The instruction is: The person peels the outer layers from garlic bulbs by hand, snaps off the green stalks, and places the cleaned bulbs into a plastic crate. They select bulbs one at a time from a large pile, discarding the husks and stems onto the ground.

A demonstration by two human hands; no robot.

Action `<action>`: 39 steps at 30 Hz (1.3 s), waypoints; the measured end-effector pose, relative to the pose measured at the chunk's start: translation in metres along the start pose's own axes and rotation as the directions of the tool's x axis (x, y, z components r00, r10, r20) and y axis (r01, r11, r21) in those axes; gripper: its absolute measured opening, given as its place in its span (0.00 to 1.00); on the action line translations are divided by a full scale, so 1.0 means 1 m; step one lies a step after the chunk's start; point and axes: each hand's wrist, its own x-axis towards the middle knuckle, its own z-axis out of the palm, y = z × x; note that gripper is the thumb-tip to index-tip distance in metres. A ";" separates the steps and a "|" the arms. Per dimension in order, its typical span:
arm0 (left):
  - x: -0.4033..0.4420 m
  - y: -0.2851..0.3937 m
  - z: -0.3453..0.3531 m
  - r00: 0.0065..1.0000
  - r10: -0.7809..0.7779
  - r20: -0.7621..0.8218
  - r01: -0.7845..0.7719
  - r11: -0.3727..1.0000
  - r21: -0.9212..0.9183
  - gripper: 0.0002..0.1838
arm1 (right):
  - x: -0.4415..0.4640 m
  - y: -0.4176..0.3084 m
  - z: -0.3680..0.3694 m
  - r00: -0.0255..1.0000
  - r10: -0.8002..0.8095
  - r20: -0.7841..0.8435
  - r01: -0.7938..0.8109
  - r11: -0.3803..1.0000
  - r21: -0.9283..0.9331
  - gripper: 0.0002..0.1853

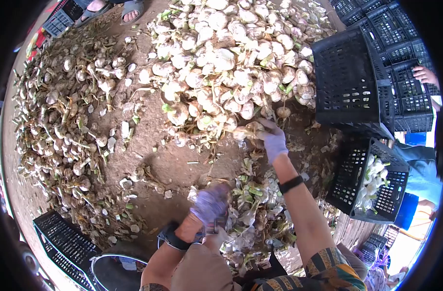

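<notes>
My right hand (274,140), in a pale purple glove, reaches to the near edge of a big heap of garlic bulbs (221,60). Its fingers close on a garlic bulb (253,130) with a dry brownish skin. My left hand (211,204), gloved in the same way, is low over the bare ground in front of my knees. Motion smears its fingers. A small dark and metallic thing (213,228) shows just below it, and I cannot make out whether the hand holds it. Trimmed garlic leaves and skins (255,203) lie between my forearms.
Untrimmed garlic with stalks (61,121) spreads along the left. A black crate (347,77) stands tilted at the right of the heap. Nearer, another crate (340,186) holds white garlic (374,182). Black crates (66,242) lie lower left. A co-worker's hand (425,76) shows far right; sandalled feet (132,12) stand at the top.
</notes>
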 end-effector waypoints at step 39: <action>0.015 0.040 -0.028 0.979 -0.193 0.058 0.014 -0.221 -0.975 0.32 | -0.122 -0.026 0.024 0.817 -0.309 0.487 0.421 0.896 -0.139 0.25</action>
